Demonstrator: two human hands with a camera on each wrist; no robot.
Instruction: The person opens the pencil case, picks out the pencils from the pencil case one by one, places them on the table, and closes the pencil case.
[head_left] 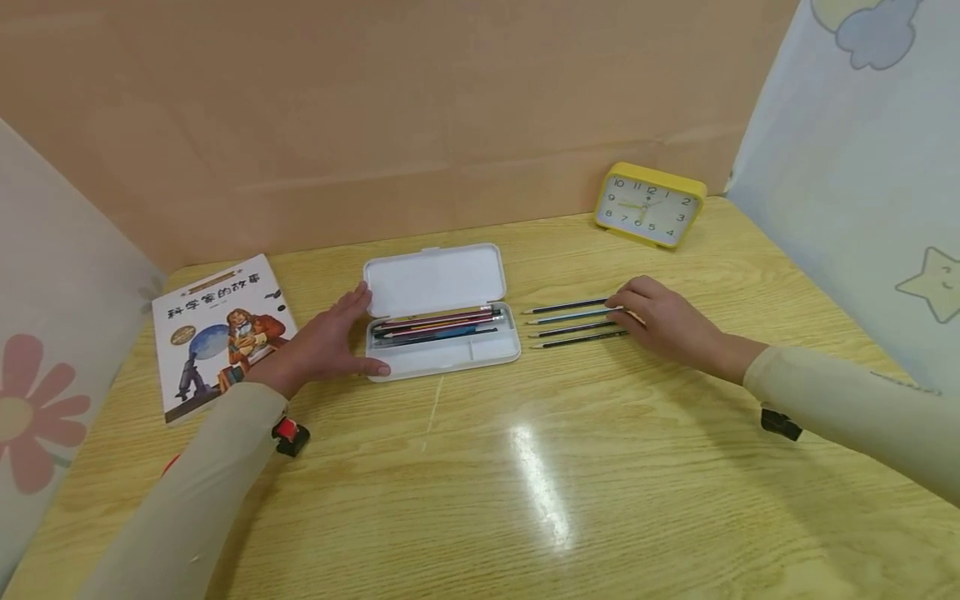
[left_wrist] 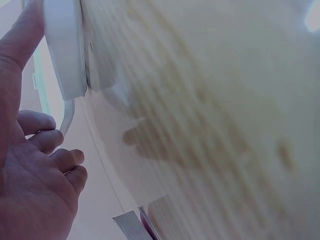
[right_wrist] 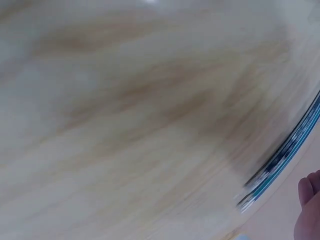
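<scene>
A white pencil case [head_left: 495, 352] lies with its lid [head_left: 435, 282] raised and several pencils [head_left: 438, 323] in its long compartment. My left hand [head_left: 326, 337] is spread at the case's left end. Its thumb touches the front left corner, and its fingers reach up beside the lid; in the left wrist view the other fingers bend loosely. To the right of the case, several pencils lie in a row, tips toward the case, a blue pencil [head_left: 566, 317] among them. My right hand [head_left: 660, 321] is at their right ends, thumb and fingers pinching the blue pencil's end.
A book [head_left: 217, 333] with an illustrated cover lies left of the case, partly under the left forearm. At the back right stands a yellow clock [head_left: 648, 204]. A brown panel [head_left: 375, 125] rises behind the wooden table [head_left: 480, 517], with pale walls at both sides.
</scene>
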